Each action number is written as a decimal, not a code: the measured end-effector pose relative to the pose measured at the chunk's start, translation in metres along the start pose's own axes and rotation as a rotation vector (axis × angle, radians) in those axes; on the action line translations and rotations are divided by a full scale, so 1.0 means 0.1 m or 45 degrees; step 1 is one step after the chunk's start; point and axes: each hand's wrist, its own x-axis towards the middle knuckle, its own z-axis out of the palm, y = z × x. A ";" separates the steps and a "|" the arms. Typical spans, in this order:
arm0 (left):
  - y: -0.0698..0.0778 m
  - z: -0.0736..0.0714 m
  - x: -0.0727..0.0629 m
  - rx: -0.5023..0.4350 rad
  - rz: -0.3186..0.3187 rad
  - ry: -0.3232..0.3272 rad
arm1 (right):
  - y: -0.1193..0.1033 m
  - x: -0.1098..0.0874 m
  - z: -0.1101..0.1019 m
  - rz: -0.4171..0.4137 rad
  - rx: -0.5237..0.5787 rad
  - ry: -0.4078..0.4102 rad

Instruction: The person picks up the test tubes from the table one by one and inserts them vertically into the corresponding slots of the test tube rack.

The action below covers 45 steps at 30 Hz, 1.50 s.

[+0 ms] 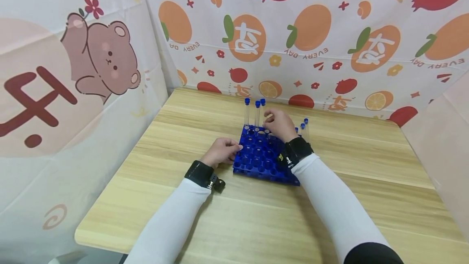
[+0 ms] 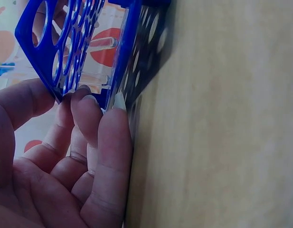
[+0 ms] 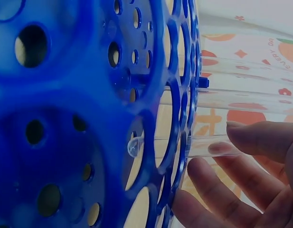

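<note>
Test tube (image 3: 202,146), likely light, slick and fragile: pinch gently above the rack (image 1: 264,156), as the right hand (image 1: 280,125) does; left hand (image 1: 221,151) grips the rack's left edge.

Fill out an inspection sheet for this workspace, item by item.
Surface: wood-grain table
Job's things: blue rack on the table; blue-capped tubes stand upright in its far-left part, others show at right
Clutter: nothing seen
Hands: left hand holds the rack's left edge; right hand pinches a clear tube, its rounded end through a rack hole
Cables: nothing seen
Surroundings: fruit-print sheet behind, bear-print sheet at left
</note>
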 end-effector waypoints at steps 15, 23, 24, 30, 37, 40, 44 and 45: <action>0.00 -0.01 0.00 0.008 0.015 -0.003 | -0.01 -0.04 -0.02 0.010 0.106 0.020; 0.02 0.00 -0.01 0.006 0.003 0.010 | -0.02 -0.03 -0.03 -0.003 0.054 -0.004; 0.02 0.01 -0.01 0.007 0.003 0.009 | -0.02 -0.03 -0.03 0.000 0.048 -0.004; 0.02 0.01 -0.01 0.006 0.003 0.006 | -0.04 -0.03 -0.03 0.015 0.024 -0.016; 0.03 0.02 -0.01 0.006 -0.001 0.015 | -0.03 -0.03 -0.04 0.034 0.008 -0.048; 0.03 0.02 -0.01 0.007 -0.002 0.015 | -0.02 -0.04 -0.08 0.024 -0.001 -0.065; 0.03 0.00 -0.01 0.002 -0.004 0.003 | -0.01 -0.05 -0.20 0.035 0.004 -0.120; 0.04 0.00 -0.01 0.000 -0.004 0.000 | -0.01 -0.06 -0.24 0.041 0.003 -0.137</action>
